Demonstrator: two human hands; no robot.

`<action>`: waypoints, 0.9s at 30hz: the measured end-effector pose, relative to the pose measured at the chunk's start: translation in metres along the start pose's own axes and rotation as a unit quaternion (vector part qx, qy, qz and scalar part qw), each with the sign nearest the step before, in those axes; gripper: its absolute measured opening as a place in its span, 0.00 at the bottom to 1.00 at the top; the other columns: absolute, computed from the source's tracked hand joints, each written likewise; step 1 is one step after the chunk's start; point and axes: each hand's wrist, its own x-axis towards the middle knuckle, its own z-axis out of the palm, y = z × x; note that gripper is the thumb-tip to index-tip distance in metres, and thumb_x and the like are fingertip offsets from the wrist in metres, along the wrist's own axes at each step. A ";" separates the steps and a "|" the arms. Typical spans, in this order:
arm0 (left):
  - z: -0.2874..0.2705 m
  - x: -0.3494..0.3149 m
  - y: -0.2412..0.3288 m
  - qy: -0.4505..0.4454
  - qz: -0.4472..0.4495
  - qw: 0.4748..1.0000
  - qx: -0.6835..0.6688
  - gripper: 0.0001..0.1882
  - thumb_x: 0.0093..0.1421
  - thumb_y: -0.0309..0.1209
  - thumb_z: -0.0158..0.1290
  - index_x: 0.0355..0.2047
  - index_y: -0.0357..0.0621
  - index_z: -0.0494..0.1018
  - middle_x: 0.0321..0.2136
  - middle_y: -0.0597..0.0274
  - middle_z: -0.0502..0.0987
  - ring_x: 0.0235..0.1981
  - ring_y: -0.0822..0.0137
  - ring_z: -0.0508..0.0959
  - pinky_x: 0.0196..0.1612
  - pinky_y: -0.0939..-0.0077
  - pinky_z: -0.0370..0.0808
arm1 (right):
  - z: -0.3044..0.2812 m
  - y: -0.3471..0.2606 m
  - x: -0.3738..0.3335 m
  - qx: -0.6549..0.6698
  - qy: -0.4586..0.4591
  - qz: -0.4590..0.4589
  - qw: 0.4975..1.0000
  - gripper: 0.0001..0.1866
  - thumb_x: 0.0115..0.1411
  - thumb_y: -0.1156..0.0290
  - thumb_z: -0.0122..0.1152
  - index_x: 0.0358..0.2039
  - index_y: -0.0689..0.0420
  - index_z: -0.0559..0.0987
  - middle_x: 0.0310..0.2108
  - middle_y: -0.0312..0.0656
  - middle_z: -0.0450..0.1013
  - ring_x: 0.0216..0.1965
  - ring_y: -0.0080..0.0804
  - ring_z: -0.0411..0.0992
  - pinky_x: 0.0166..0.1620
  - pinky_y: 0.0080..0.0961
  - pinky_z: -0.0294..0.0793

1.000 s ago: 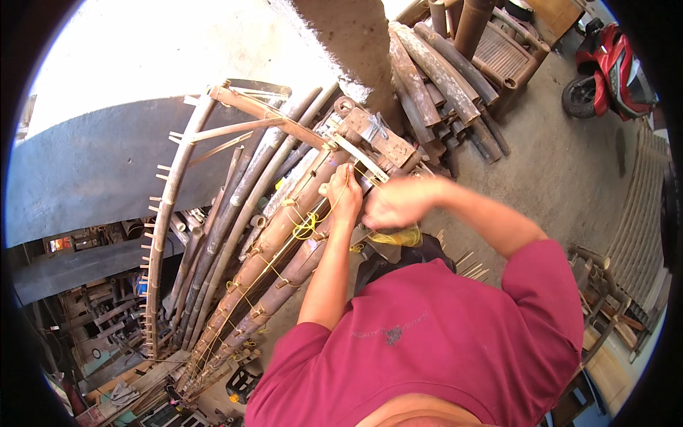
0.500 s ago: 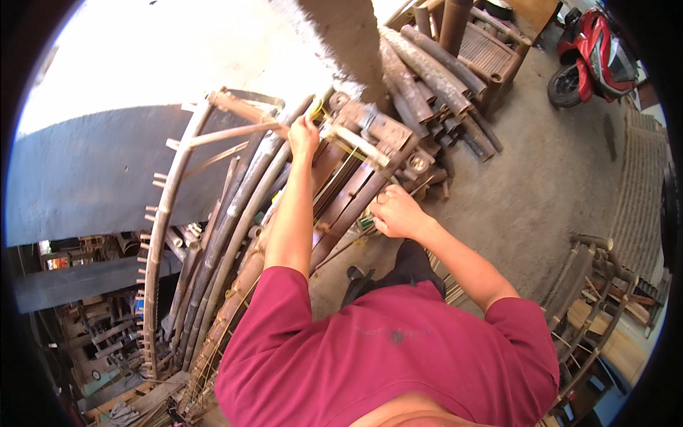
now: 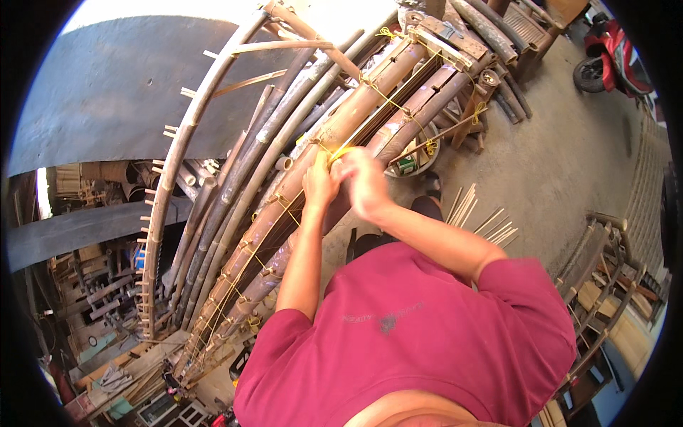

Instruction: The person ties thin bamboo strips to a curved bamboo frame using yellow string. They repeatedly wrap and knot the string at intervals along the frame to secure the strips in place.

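Observation:
A long bamboo frame of two thick parallel poles runs from the far middle down to the lower left, its poles bound at intervals with yellow cord. My left hand is closed at the nearer-left pole, with a bright yellow cord at its fingertips. Just to its right, my right hand is smeared by motion above the gap between the poles, so its fingers cannot be read. Small yellow knots show farther along the frame. My hands hide the part of the poles beneath them.
Left of the frame lean several grey-brown bamboo poles and a curved pole with short pegs. A bucket stands right of the frame, with thin sticks nearer me. A red motorbike is parked at the far right.
My left hand has come from the frame's far end back toward its middle. The right hand has moved left, beside the left hand. The view has shifted, showing more of the frame.

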 end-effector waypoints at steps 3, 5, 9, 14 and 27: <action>0.044 0.013 -0.029 0.058 -0.038 0.993 -0.096 0.14 0.66 0.36 0.48 0.47 0.41 0.72 0.39 0.50 0.79 0.40 0.54 0.77 0.46 0.60 0.71 | 0.067 0.010 0.027 -0.546 -0.417 0.036 0.726 0.15 0.65 0.60 0.46 0.30 0.55 0.78 0.28 0.45 0.76 0.32 0.40 0.75 0.44 0.53 0.70; 0.015 0.011 0.000 0.305 0.163 0.938 -0.011 0.16 0.67 0.36 0.47 0.49 0.41 0.73 0.44 0.44 0.78 0.46 0.51 0.78 0.50 0.60 0.71 | 0.077 0.009 0.078 -0.797 -0.445 -0.172 0.371 0.20 0.65 0.45 0.46 0.39 0.39 0.84 0.37 0.41 0.80 0.44 0.42 0.77 0.43 0.58 0.69; -0.001 0.002 0.009 0.069 0.016 0.992 -0.108 0.15 0.65 0.38 0.48 0.45 0.44 0.78 0.35 0.45 0.80 0.42 0.44 0.79 0.45 0.53 0.73 | 0.041 0.018 0.157 -0.708 -0.428 -0.058 0.558 0.25 0.65 0.49 0.47 0.30 0.57 0.81 0.26 0.45 0.75 0.30 0.38 0.74 0.37 0.34 0.71; 0.005 0.000 -0.011 0.145 0.054 0.984 -0.088 0.12 0.65 0.37 0.49 0.39 0.44 0.79 0.32 0.48 0.80 0.35 0.48 0.80 0.40 0.58 0.74 | 0.025 -0.076 0.033 -0.607 -0.626 -0.026 0.489 0.19 0.65 0.60 0.48 0.23 0.60 0.76 0.22 0.50 0.74 0.26 0.46 0.73 0.35 0.41 0.72; 0.010 0.128 -0.095 0.269 -0.094 0.945 -0.160 0.12 0.65 0.33 0.48 0.38 0.40 0.78 0.25 0.48 0.80 0.28 0.52 0.81 0.33 0.60 0.74 | -0.203 -0.135 -0.006 0.337 -0.051 0.011 0.940 0.23 0.69 0.52 0.47 0.20 0.52 0.72 0.24 0.39 0.74 0.34 0.37 0.74 0.53 0.44 0.72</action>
